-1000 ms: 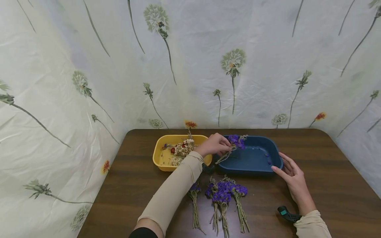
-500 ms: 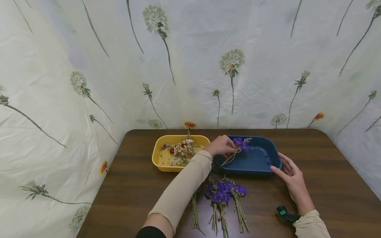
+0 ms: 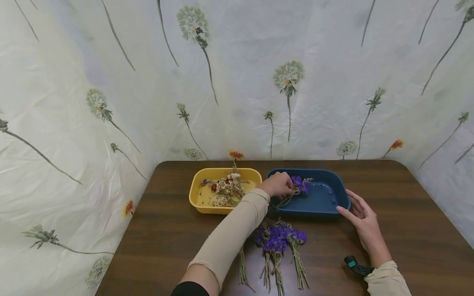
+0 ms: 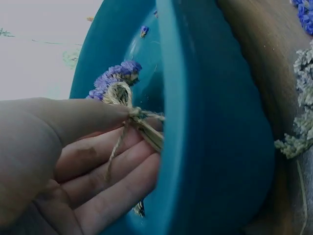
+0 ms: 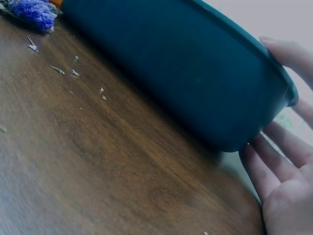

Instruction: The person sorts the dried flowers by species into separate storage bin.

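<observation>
In the head view my left hand (image 3: 278, 184) is at the left part of a blue plastic tray (image 3: 314, 211). Thumb and fingers pinch a small bunch of dried purple flowers (image 3: 300, 186) by its stems. The left wrist view shows the thumb on the twine bow (image 4: 134, 112), the stems crossing the fingers, and the flower heads (image 4: 115, 78) inside the tray. Part of the stems is hidden by the tray wall. My right hand (image 3: 364, 222) holds the tray's right end, thumb at the rim and fingers against the outer wall (image 5: 195, 78).
A yellow tray (image 3: 196, 201) with cream and red dried flowers (image 3: 227, 187) stands to the left. Several tied purple bunches (image 3: 275, 242) lie on the brown table (image 3: 155, 246) in front. Behind it hangs a flower-printed cloth (image 3: 237, 82). Small plant crumbs (image 5: 73, 72) dot the wood.
My left hand has moved right and lower into the blue tray, carrying the purple bunch down with it. The right hand stays at the tray's end.
</observation>
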Demonstrator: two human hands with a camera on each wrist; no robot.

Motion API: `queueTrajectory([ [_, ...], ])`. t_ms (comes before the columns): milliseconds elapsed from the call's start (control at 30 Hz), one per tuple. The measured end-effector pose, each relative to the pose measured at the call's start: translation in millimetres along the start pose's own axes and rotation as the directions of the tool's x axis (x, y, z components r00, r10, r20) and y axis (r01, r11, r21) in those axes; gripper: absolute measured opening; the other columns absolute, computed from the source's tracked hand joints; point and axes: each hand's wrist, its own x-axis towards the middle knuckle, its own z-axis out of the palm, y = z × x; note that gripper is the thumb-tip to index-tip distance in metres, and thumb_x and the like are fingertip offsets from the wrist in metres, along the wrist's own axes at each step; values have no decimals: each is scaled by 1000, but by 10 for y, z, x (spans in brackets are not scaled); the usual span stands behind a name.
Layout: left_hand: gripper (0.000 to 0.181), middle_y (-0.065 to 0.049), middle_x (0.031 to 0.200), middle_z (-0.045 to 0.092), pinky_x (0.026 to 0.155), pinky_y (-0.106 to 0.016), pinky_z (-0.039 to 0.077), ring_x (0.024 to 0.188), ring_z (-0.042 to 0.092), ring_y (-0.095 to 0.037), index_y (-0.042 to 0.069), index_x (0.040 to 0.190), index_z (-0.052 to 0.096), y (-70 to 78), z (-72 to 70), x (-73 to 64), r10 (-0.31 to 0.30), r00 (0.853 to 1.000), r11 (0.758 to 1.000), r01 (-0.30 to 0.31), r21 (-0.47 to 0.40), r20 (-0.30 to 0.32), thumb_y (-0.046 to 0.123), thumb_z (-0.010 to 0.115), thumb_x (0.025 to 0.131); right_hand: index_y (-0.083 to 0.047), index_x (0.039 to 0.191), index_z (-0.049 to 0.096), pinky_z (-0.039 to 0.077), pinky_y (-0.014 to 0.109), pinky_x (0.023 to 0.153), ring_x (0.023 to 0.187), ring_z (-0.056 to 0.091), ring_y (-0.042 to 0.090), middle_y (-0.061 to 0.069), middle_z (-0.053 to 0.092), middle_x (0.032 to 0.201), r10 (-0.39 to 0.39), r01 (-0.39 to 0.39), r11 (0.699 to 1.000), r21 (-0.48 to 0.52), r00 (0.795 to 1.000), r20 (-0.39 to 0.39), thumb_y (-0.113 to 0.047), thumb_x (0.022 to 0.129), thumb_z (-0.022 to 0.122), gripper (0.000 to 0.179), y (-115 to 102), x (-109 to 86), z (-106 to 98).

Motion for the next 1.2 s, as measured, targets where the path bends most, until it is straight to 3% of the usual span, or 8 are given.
queueTrajectory([
  [367,12,-5,93,79,61,-21,60,68,72,-13,8,100,80,42,21,-48,-61,998,996,62,63,-27,15,71,99,-14,160,39,45,1,94,128,49,-11,-5,47,157,-3,3,999,-35,1000,6,-9,100,67,67,-17,16,24],
  [633,11,0,80,76,55,-17,52,60,67,-9,11,93,80,59,-13,-98,-68,990,987,85,135,-127,17,73,98,-14,160,39,45,1,93,127,50,-10,-5,48,155,0,0,999,-32,1000,0,-10,100,68,67,-13,12,28],
  [833,13,-3,96,78,56,-16,52,59,64,-6,9,105,80,27,-122,-212,-41,984,996,55,74,-173,17,74,97,-13,160,39,45,1,94,129,49,-10,-4,47,156,-6,6,1000,-28,1000,2,-9,100,68,67,-8,9,18],
  [967,16,-4,98,80,56,-16,53,59,65,-6,8,108,80,6,-221,-324,-19,978,999,27,37,-210,18,73,97,-14,160,39,45,1,94,130,48,-10,-4,46,157,-4,4,1000,-26,1000,6,-9,100,68,67,-10,8,12],
  [1200,24,-10,100,79,61,-19,58,75,75,-17,3,116,76,-10,-388,-582,-10,977,991,-18,-130,-213,19,73,98,-15,160,40,45,1,93,128,50,-10,-4,48,156,4,-4,1000,-22,1000,-4,-9,100,68,66,-15,0,6],
])
